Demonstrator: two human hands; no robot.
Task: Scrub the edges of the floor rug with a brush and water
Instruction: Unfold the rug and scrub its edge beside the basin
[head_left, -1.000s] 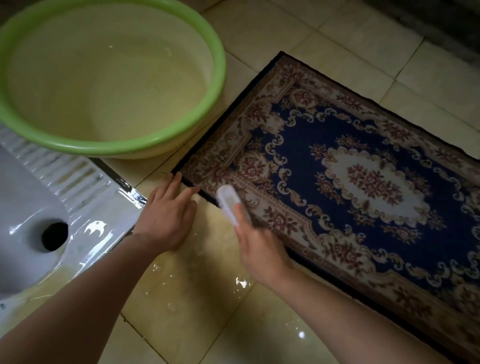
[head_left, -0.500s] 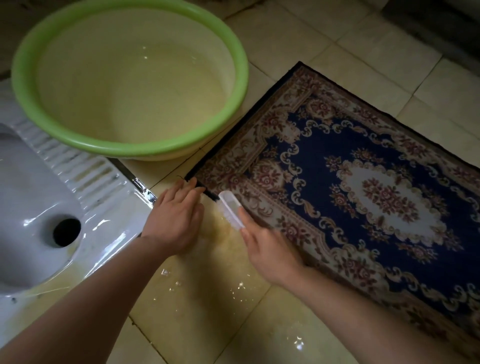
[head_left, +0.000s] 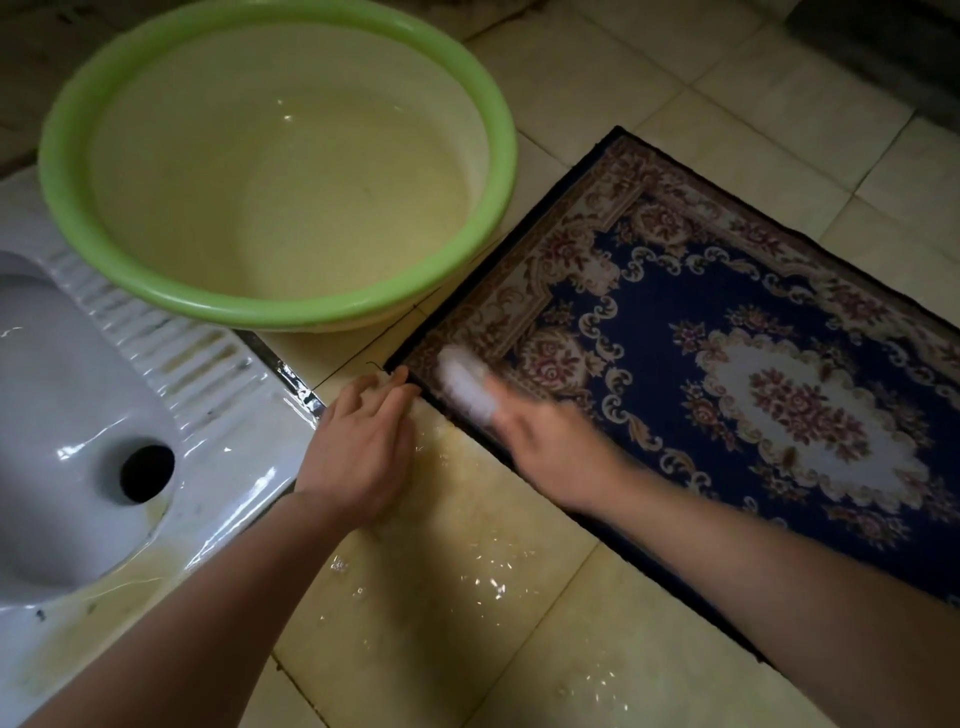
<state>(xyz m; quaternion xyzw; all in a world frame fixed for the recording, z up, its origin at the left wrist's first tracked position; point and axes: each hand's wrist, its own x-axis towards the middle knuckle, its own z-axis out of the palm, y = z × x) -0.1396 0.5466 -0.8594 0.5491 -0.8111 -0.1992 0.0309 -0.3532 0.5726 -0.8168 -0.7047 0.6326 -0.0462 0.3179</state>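
Head view: rug (head_left: 727, 364) on wet floor (head_left: 467, 623)
Right hand (head_left: 550, 441): fingers grip brush (head_left: 462, 382), on rug border
Left hand (head_left: 358, 457): fingers straight, at rug corner
Basin (head_left: 291, 307): water (head_left: 285, 182)

2 bare hands, left hand (head_left: 358, 457) and right hand (head_left: 550, 447), on 2 bare forearms (head_left: 753, 561)

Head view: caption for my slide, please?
Right hand scrubs the rug corner with a brush; left hand rests flat beside it, near the basin.
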